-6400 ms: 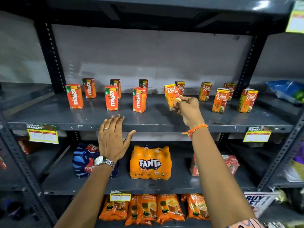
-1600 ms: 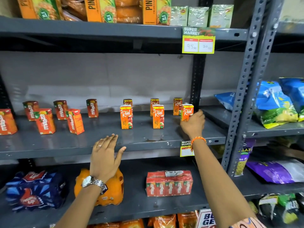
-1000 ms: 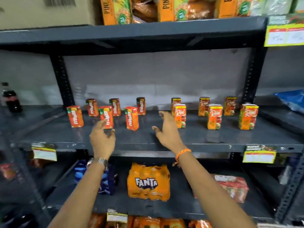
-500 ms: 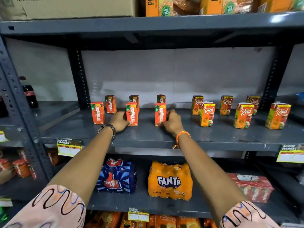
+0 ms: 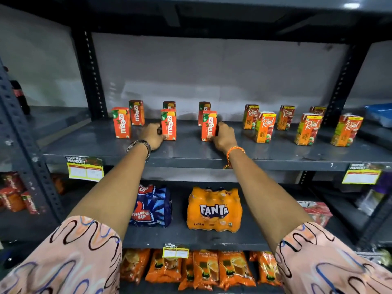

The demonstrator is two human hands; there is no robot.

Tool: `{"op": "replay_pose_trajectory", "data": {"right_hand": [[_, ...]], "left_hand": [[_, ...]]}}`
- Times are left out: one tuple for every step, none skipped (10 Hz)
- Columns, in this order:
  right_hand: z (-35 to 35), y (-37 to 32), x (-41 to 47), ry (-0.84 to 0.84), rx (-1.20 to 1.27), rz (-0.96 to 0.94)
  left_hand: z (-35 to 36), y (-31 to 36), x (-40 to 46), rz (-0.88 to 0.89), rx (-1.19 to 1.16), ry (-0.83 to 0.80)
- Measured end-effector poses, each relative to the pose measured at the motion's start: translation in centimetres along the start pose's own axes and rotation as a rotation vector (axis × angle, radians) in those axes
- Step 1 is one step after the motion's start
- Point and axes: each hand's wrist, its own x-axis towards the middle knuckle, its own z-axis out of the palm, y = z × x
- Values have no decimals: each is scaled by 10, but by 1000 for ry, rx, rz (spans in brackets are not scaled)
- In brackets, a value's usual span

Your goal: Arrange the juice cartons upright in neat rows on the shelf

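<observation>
Small juice cartons stand upright in two rows on the grey metal shelf (image 5: 191, 153). On the left are several red Maaza cartons, on the right several orange Real cartons (image 5: 265, 127). My left hand (image 5: 151, 135) grips the lower left side of the middle front Maaza carton (image 5: 169, 125). My right hand (image 5: 222, 136) holds the right side of the right front Maaza carton (image 5: 209, 126). A third front Maaza carton (image 5: 122, 123) stands alone at the far left. Back-row cartons are partly hidden behind the front ones.
The shelf below holds a blue Thums Up pack (image 5: 151, 205), an orange Fanta pack (image 5: 214, 210) and a red pack (image 5: 316, 211). Orange pouches (image 5: 191, 270) fill the lowest shelf. Dark uprights (image 5: 91, 75) frame the bay. Yellow price tags (image 5: 86, 169) hang on the shelf edge.
My right hand left the rightmost Real carton and swung left. Both hands then reached in and closed on the two front Maaza cartons. The camera has moved closer.
</observation>
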Motion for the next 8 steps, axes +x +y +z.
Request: {"op": "replay_pose_trajectory", "data": {"right_hand": [[0, 0, 0, 14, -19, -15], [0, -1, -1, 19, -26, -23], [2, 1, 1, 27, -20, -20], [1, 0, 0, 13, -9, -2], [2, 1, 1, 4, 0, 4], [-2, 0, -2, -5, 89, 61], [-9, 3, -8, 59, 291, 61], [-21, 7, -19, 319, 513, 6]], "left_hand": [[0, -1, 1, 8, -5, 11], [1, 0, 0, 8, -24, 9], [1, -1, 1, 12, -38, 9], [0, 0, -1, 11, -19, 10], [0, 2, -3, 13, -28, -2], [-6, 4, -7, -16, -68, -53], [-13, 4, -15, -27, -153, -8], [-18, 11, -31, 10, -217, 289]]}}
